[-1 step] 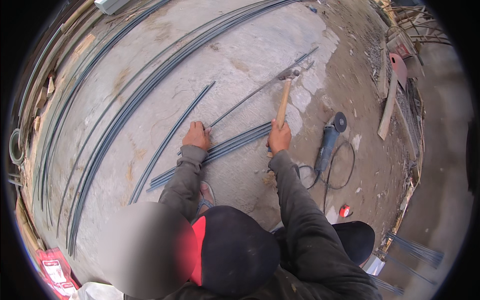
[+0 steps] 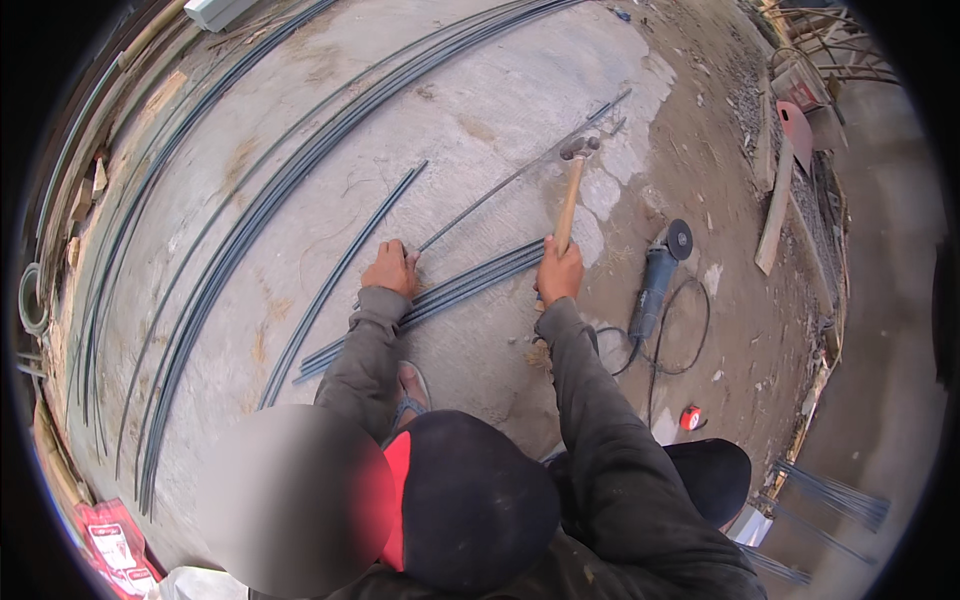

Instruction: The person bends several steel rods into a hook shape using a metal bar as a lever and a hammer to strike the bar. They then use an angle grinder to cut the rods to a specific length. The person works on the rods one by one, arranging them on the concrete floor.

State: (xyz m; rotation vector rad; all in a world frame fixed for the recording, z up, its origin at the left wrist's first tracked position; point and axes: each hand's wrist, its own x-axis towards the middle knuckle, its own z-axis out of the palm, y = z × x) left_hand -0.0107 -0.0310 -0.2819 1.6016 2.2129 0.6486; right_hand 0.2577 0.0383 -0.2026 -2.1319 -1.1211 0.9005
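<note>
Clearly, hammer (image 2: 570, 200) extending beyond gripping right fingers (image 2: 548, 260), thin rod (image 2: 500, 189) held beneath curled left fingers (image 2: 397, 252)

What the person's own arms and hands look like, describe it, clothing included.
The left sleeve and right sleeve are long, dark grey and creased, ending around the wrists, with no clear markings. The left hand and right hand are bare, no gloves showing.
</note>
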